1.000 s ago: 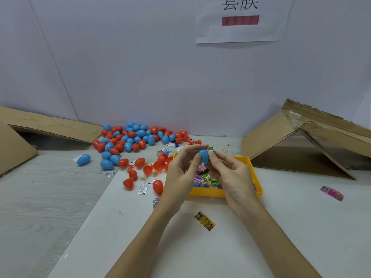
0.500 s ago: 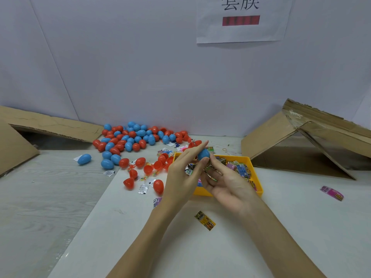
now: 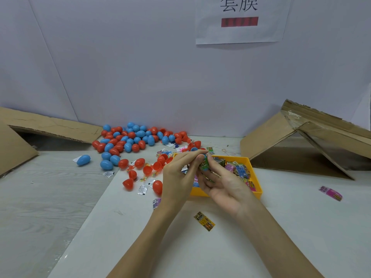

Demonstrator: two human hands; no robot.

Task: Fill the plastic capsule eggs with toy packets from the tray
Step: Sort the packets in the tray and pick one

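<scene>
Over the yellow tray of toy packets, both hands meet at a blue capsule egg. My left hand pinches the egg from the left with thumb and fingertips. A green toy packet shows at the egg, with a bit of blue shell below it. My right hand, palm up, holds the packet from the right with its thumb and fingers. Whether the egg's halves are joined is hidden by the fingers.
A pile of red and blue eggs lies at the back left, with open red halves and small packets nearer. A yellow packet and a pink packet lie loose. Cardboard boxes stand left and right.
My right hand has come back up to the egg from below. A green packet now shows at the blue egg, where only blue shell was seen before.
</scene>
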